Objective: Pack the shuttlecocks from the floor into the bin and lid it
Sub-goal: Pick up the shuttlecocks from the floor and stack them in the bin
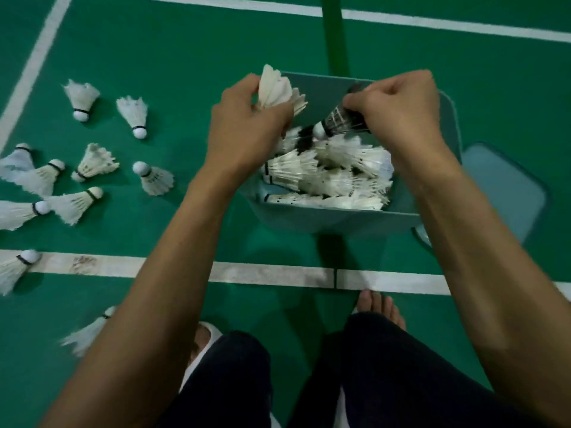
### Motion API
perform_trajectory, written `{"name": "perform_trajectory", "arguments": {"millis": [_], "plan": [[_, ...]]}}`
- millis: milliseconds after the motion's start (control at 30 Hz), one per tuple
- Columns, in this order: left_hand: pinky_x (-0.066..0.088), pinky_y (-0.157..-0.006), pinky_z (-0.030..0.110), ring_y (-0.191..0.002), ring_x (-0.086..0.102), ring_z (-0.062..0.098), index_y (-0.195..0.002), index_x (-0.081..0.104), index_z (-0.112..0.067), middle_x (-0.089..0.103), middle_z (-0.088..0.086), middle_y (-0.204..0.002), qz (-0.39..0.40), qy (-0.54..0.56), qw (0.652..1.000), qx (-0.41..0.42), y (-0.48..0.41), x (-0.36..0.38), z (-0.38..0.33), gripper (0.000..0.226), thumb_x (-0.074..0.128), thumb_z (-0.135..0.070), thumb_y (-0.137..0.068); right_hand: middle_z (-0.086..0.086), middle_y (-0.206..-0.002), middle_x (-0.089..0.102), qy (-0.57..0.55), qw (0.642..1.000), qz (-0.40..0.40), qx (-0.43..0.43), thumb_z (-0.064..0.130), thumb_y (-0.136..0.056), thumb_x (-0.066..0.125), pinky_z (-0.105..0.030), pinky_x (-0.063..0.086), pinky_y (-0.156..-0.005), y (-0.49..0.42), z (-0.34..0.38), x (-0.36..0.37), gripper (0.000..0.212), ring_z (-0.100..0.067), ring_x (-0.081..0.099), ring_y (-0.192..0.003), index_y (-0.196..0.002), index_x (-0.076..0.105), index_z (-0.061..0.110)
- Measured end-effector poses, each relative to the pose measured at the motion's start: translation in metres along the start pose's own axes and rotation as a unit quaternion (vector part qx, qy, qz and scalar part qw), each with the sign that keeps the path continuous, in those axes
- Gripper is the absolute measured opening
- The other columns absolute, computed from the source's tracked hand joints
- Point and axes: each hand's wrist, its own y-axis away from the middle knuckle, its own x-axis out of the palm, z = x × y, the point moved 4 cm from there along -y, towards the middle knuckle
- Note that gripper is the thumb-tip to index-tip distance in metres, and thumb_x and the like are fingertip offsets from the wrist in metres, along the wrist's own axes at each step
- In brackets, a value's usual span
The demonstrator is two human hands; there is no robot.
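Shuttlecock loading: left hand (247, 118) gripping white feather shuttlecocks (275, 88), right hand (398, 103) pinching black feather shuttlecock (336, 123) over twelve-o'clock teal plastic bin (340, 217); release next.

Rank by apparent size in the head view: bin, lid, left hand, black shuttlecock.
1. Bin.
2-3. Lid and left hand look alike; the hand is nearer, the lid partly hidden.
4. Black shuttlecock, held by the right hand.

I counted ten white shuttlecocks (81, 100) loose on the floor (185, 57), one black shuttlecock (338, 122), one bin (340, 220) and one lid (506, 189); those heaped inside the bin were too tangled to count.
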Motion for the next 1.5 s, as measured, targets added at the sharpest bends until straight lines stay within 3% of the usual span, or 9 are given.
{"name": "perform_trajectory", "arguments": {"millis": [133, 233, 400, 767, 1000, 1167, 1300, 1367, 1500], "plan": [[0.053, -0.065, 0.037, -0.072, 0.063, 0.012, -0.089, 0.063, -0.024, 0.065, -0.011, -0.08, 0.01, -0.078, 0.997, -0.001, -0.013, 0.039, -0.006, 0.022, 0.063, -0.039, -0.074, -0.011, -0.067, 0.063, 0.102, 0.993, -0.003, 0.063, 0.019, -0.077, 0.068, -0.034, 0.047, -0.053, -0.028, -0.055, -0.011, 0.031, -0.016, 0.049, -0.059, -0.094, 0.074, -0.006], [0.047, -0.062, 0.032, -0.07, 0.061, 0.018, -0.085, 0.058, -0.022, 0.062, -0.007, -0.078, 0.056, -0.113, 0.992, -0.022, -0.018, 0.059, 0.002, 0.019, 0.062, -0.039, -0.076, -0.014, -0.08, 0.074, 0.153, 0.981, 0.061, 0.099, 0.017, -0.08, 0.066, -0.048, 0.063, -0.063, -0.038, -0.074, 0.003, 0.028, -0.022, 0.064, -0.06, -0.1, 0.074, -0.002], [0.047, -0.064, 0.033, -0.071, 0.059, 0.022, -0.092, 0.063, -0.012, 0.063, 0.0, -0.081, 0.107, -0.178, 0.977, -0.059, -0.023, 0.056, 0.029, 0.025, 0.067, -0.033, -0.078, -0.014, -0.086, 0.076, 0.145, 0.976, 0.12, 0.112, 0.015, -0.08, 0.069, -0.05, 0.065, -0.063, -0.039, -0.077, 0.041, 0.02, -0.027, 0.074, -0.071, -0.093, 0.077, 0.002], [0.047, -0.067, 0.033, -0.086, 0.06, 0.024, -0.105, 0.059, -0.016, 0.061, -0.002, -0.09, 0.125, -0.203, 0.969, -0.068, -0.02, 0.063, 0.049, 0.025, 0.069, -0.026, -0.084, -0.014, -0.087, 0.066, -0.068, 0.945, 0.186, 0.262, 0.004, -0.096, 0.061, -0.028, 0.052, -0.049, -0.032, -0.081, 0.075, 0.002, -0.024, 0.063, -0.064, -0.097, 0.059, 0.005], [0.036, -0.057, 0.026, -0.085, 0.056, 0.023, -0.104, 0.056, -0.019, 0.057, -0.006, -0.087, 0.143, -0.204, 0.966, -0.069, -0.015, 0.073, 0.049, 0.022, 0.069, -0.023, -0.087, -0.02, -0.086, 0.069, -0.048, 0.95, 0.169, 0.257, -0.001, -0.094, 0.059, -0.031, 0.053, -0.041, -0.038, -0.081, 0.084, 0.002, -0.03, 0.07, -0.058, -0.096, 0.06, 0.0], [0.036, -0.056, 0.025, -0.078, 0.056, 0.013, -0.109, 0.058, -0.019, 0.059, -0.006, -0.089, 0.137, -0.194, 0.967, -0.089, -0.017, 0.07, 0.052, 0.025, 0.069, -0.023, -0.087, -0.014, -0.114, 0.074, -0.116, 0.9, 0.251, 0.337, 0.017, -0.098, 0.059, -0.032, 0.06, -0.049, -0.034, -0.085, 0.076, 0.025, -0.024, 0.07, -0.082, -0.12, 0.063, 0.006], [0.04, -0.058, 0.028, -0.078, 0.058, 0.014, -0.108, 0.06, -0.017, 0.06, -0.005, -0.089, 0.122, -0.188, 0.969, -0.1, -0.019, 0.067, 0.055, 0.026, 0.069, -0.026, -0.086, -0.011, -0.082, 0.07, -0.062, 0.935, 0.209, 0.281, 0.002, -0.09, 0.067, -0.016, 0.047, -0.038, -0.033, -0.082, 0.07, 0.008, -0.019, 0.063, -0.054, -0.091, 0.061, 0.007], [0.041, -0.06, 0.029, -0.081, 0.059, 0.018, -0.107, 0.06, -0.017, 0.06, -0.005, -0.089, 0.111, -0.188, 0.971, -0.099, -0.019, 0.066, 0.055, 0.027, 0.069, -0.027, -0.084, -0.006, -0.067, 0.058, -0.071, 0.937, 0.191, 0.283, -0.003, -0.089, 0.065, -0.011, 0.035, -0.032, -0.032, -0.081, 0.076, 0.011, -0.015, 0.054, -0.043, -0.093, 0.06, 0.007], [0.041, -0.06, 0.029, -0.081, 0.059, 0.016, -0.11, 0.061, -0.016, 0.06, -0.005, -0.089, 0.108, -0.187, 0.971, -0.1, -0.017, 0.066, 0.056, 0.029, 0.069, -0.027, -0.085, -0.006, -0.063, 0.057, -0.085, 0.933, 0.169, 0.304, -0.002, -0.09, 0.061, -0.014, 0.037, -0.034, -0.029, -0.077, 0.089, 0.022, -0.015, 0.049, -0.037, -0.11, 0.068, 0.001]]}}
